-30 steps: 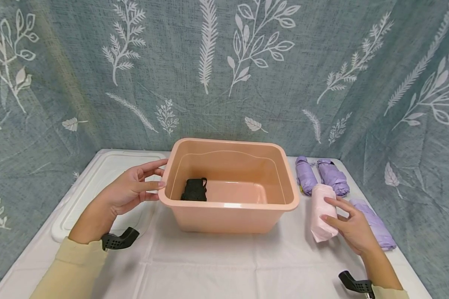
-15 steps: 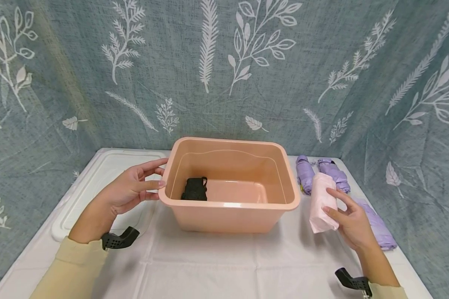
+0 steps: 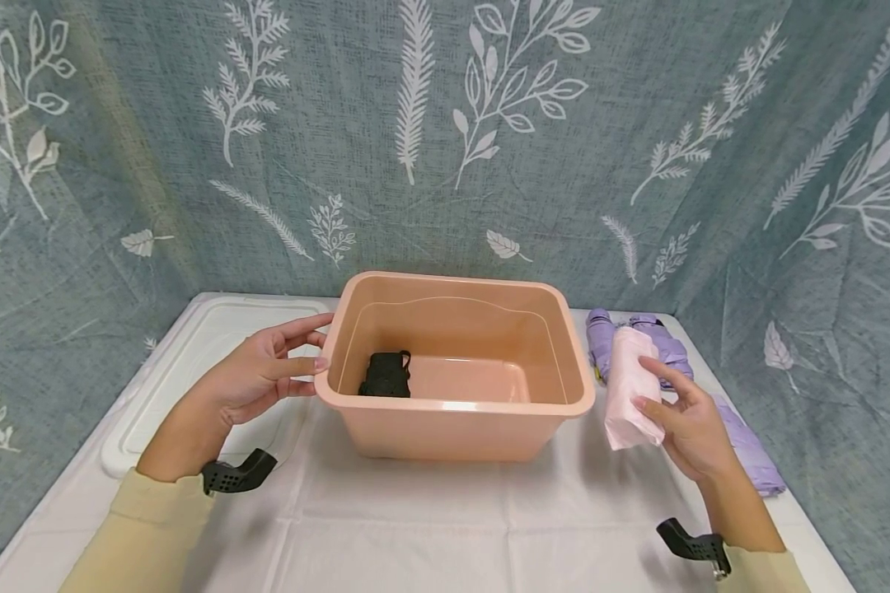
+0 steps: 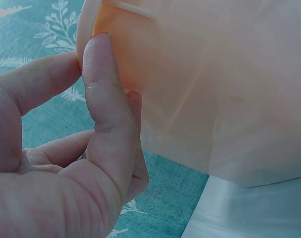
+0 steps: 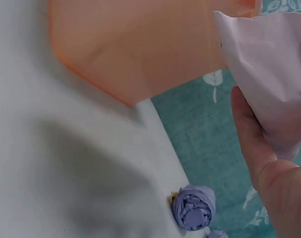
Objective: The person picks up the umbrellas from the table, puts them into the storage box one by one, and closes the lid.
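Observation:
A peach plastic bin (image 3: 445, 432) stands in the middle of the table. My left hand (image 3: 267, 371) holds its left rim, with the thumb near the front corner; in the left wrist view the thumb (image 4: 101, 74) lies along the lip. Right of the bin, my right hand (image 3: 693, 424) grips a pale pink wrapped roll (image 3: 633, 391), fingers and thumb on its right side. The roll tilts above its shadow on the cloth; its crumpled end fills the upper right of the right wrist view. Inside the bin, at the left, lies a small black item (image 3: 387, 375) with a loop.
Two purple folded umbrellas (image 3: 599, 338) lie at the back right, partly behind the roll. Another purple bundle (image 3: 749, 453) lies near the right edge, partly hidden by my right hand. A white lid (image 3: 215, 338) lies at the left. Patterned curtains (image 3: 445, 206) surround the table.
My right hand has lifted the pink roll and carried it slightly back and left, over part of the purple umbrellas in the head view. My left hand and the bin have stayed in place.

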The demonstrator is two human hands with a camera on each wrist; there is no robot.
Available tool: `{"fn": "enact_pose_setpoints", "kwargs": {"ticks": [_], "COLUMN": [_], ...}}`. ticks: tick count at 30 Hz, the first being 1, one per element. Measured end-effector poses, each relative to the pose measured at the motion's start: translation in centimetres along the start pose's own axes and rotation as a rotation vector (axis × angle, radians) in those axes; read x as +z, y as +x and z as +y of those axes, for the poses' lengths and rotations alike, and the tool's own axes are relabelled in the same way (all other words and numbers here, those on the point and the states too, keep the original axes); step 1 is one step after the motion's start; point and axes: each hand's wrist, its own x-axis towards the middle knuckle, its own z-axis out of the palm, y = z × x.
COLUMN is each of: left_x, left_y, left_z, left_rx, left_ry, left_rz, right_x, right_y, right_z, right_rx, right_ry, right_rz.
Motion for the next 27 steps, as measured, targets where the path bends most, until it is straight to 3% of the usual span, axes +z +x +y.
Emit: {"fn": "enact_pose_setpoints", "kwargs": {"ticks": [20,27], "left_x": [-0.2,-0.2], "left_y": [0.0,-0.1], "left_z": [-0.2,-0.2], "left_rx": [0.004,0.001], "left_ry": [-0.009,-0.004], "left_rz": [0.003,0.010], "right_x": [2.8,2.9], "right_y": [2.4,3.1], "right_z": [-1.9,-3.0], "right_rx": [-0.043,-0.052], "right_ry": [-0.028,-0.047], "right_rz": [-0.068,-0.094]}}
